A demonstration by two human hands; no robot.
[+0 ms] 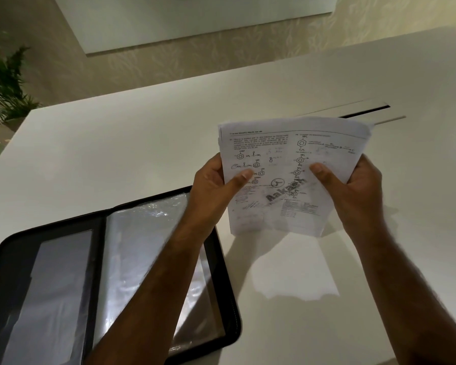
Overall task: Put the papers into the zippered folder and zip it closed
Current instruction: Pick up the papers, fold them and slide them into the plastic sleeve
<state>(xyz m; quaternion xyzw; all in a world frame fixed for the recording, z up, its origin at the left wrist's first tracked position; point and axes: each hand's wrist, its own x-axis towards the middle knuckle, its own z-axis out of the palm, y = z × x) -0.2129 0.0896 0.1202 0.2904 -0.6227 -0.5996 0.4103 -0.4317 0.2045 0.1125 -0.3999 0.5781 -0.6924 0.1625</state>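
The papers [287,175] — a thin stack of printed sheets with chemistry diagrams and a diagonal grey watermark — are held up above the white tabletop [116,154], right of centre, their printed face turned toward the camera. The stack's lower edge hangs clear of the surface and casts a pale shadow on it below. The left hand [216,185] grips the stack's left edge, thumb curled over the front of the top sheet and the other fingers hidden behind it. The right hand [353,185] grips the right edge in the same way, thumb pressed on the printed face, fingers wrapped behind. The top corners of the sheets fan slightly apart on the right.

The zippered folder [100,272] lies open and flat on the tabletop at the lower left, well apart from the papers, with the left forearm crossing above its right half. It has a black border; its right side shows crinkled clear plastic sleeves [142,246], and its left side carries a greyish inner pocket [53,285]. The zipper runs along the outer right edge.

Behind the papers a narrow dark slot [363,111] is set into the tabletop. Beyond the far edge lies a patterned beige floor — and a green potted plant [3,83] stands at the far left.
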